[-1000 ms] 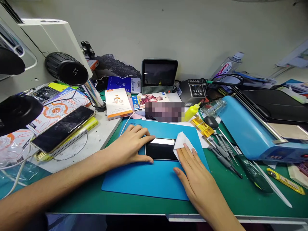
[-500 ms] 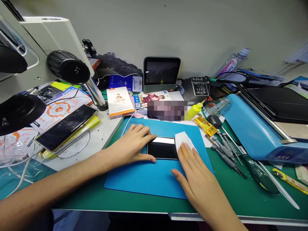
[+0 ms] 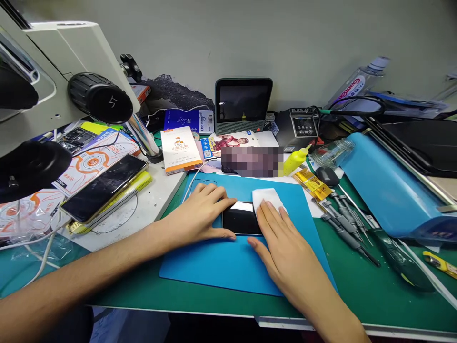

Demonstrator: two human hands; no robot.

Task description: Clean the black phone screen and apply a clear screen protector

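Currently, a glossy black rectangular phone is lying mid-frame on a flat blue mat. The left hand is pinching its long edges; the right hand, thumb spread, is pressing a soft white cloth at its right end. Wiping is seemingly going on, unfinished. Further right, a clear glass jar is resting, contents indiscernible.

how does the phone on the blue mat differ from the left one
The middle phone lies on the blue mat; the left phone rests above a yellow item. The left hand holds the middle phone, partly covered by a white cloth; the left phone is untouched and uncovered. The middle phone runs straight across the view; the left phone slants. Both show mostly dark, glossy faces.
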